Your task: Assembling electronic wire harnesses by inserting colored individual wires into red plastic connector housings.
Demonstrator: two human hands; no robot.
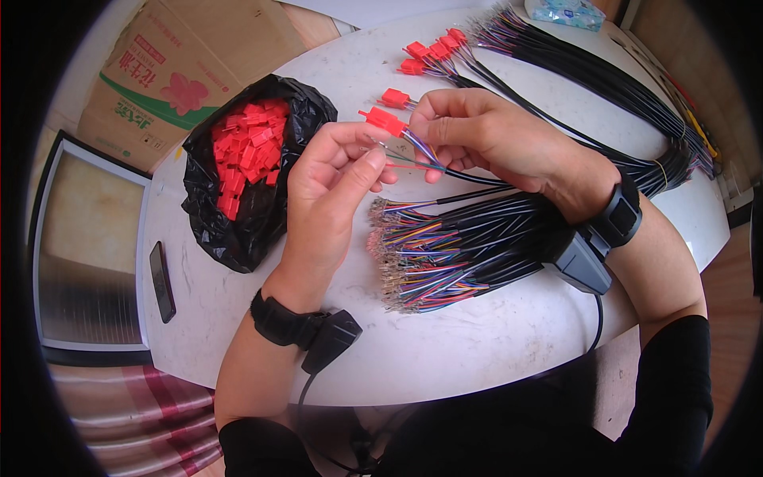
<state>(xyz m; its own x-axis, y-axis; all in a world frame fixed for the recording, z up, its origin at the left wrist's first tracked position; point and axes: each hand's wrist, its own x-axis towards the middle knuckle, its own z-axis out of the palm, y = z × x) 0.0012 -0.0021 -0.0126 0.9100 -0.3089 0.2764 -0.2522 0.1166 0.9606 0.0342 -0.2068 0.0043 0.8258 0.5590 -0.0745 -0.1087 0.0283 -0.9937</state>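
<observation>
Here's the left hand (338,171), thumb and forefinger pinching loose wires (400,155), one dark and one reddish, a silvery metal tip poking past the fingers. Across from it the right hand (485,139) has its fingertips closed on coloured wires (419,143), purple, blue and white, right behind a red connector (383,122). And that connector's a bright one: glossy plastic, boxy, with a narrower tongue at its left end, up in the air over the middle of the table (453,358). All these wires run out of one black cable (474,178) passing under the right hand.

Just beyond sits a second red connector (395,98); toward the far edge, a cluster of red connectors (438,51) on black cables. Nearer, mid-table, a thick cable bundle (509,238) fans its multicoloured, metal-tipped ends to the left. Over by the left edge, a black plastic bag (315,107) brims with red connectors, a dark phone (162,282) closer in. Past that edge, cardboard (179,67) shows red lettering, a red flower emblem and a green band; at the far right, a pale-blue packet (566,13) carries blue print.
</observation>
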